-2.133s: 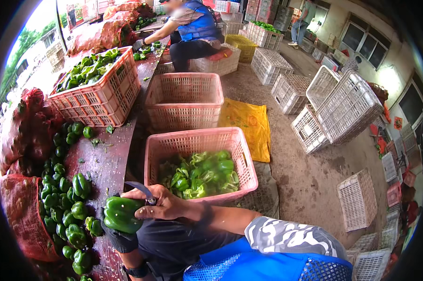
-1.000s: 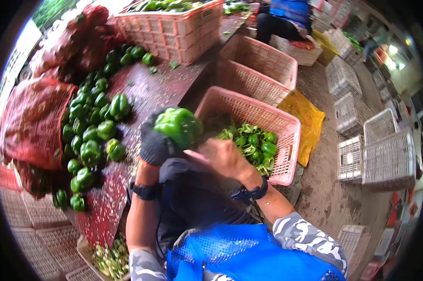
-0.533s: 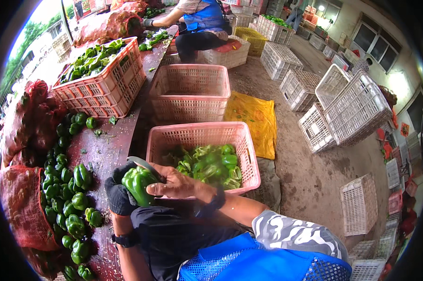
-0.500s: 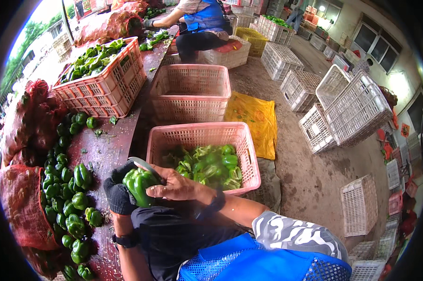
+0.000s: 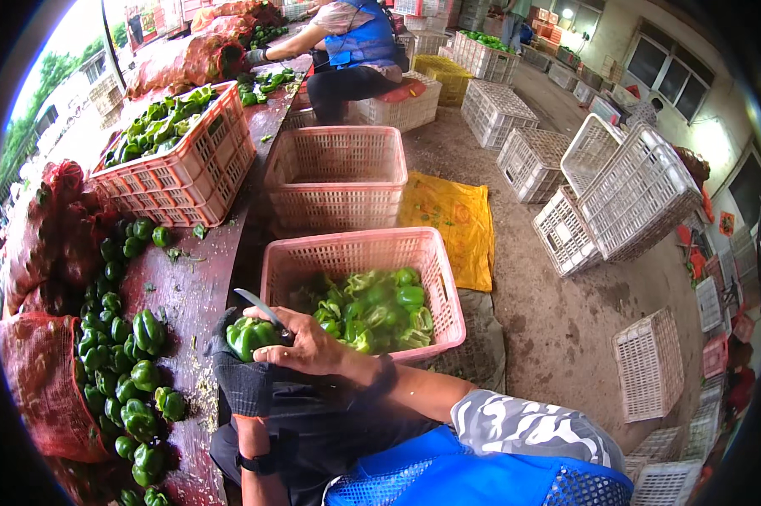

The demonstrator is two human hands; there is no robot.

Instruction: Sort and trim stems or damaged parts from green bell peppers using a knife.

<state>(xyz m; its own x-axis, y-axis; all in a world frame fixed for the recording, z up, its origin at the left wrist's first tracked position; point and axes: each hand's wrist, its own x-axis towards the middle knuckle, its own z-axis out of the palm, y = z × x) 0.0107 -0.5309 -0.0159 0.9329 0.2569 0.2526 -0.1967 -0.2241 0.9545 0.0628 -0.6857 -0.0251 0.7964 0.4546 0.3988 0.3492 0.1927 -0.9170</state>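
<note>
My left hand (image 5: 243, 378), in a dark knit glove, is closed around a green bell pepper (image 5: 249, 338). Bare, my right hand (image 5: 314, 344) grips a small knife (image 5: 260, 304) by its dark handle. Its curved blade points up and left above the pepper, and the right fingers lie against the pepper's side. Just beyond my hands stands a pink plastic crate (image 5: 359, 242) with cut green peppers (image 5: 384, 308) in it. To the left, many whole green bell peppers (image 5: 138, 417) lie on the dark red table (image 5: 190, 291).
Red mesh sacks (image 5: 47, 384) line the table's left side. A full orange crate (image 5: 174, 187) sits farther up it. Beyond the near crate are an empty pink crate (image 5: 338, 202) and a yellow sheet (image 5: 448, 228). White crates (image 5: 650, 363) stand right; a co-worker (image 5: 355, 38) sits ahead.
My left hand and the pepper have moved slightly down. The knife has lifted from the pepper's top, its blade now pointing up and left. The view has shifted slightly.
</note>
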